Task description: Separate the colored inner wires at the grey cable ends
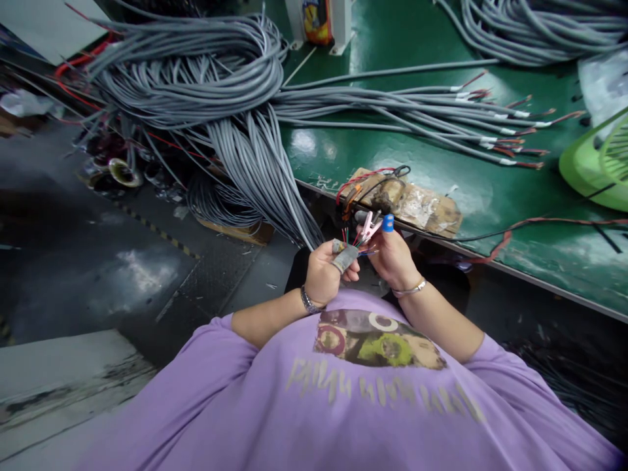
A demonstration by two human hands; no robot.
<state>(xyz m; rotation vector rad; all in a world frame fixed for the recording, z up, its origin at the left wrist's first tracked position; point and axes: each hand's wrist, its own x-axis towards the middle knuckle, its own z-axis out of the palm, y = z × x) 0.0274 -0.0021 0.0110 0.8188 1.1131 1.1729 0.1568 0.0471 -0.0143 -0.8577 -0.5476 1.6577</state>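
Observation:
My left hand [324, 268] is closed around the end of a grey cable [275, 190], with tape wrapped on its fingers; thin red and green wires [346, 235] stick up from the grip. My right hand [391, 256] is closed on a small pink cutter [367, 227] held at those wire tips, and its index finger wears a blue cap [388, 222]. Both hands meet just in front of the green bench edge [490, 261].
A thick bundle of grey cables [196, 72] hangs off the bench to the floor. More stripped cables [441, 108] lie across the green top. A taped brown block [417, 203] with red leads sits by the edge; a green fan [601, 163] stands at the right.

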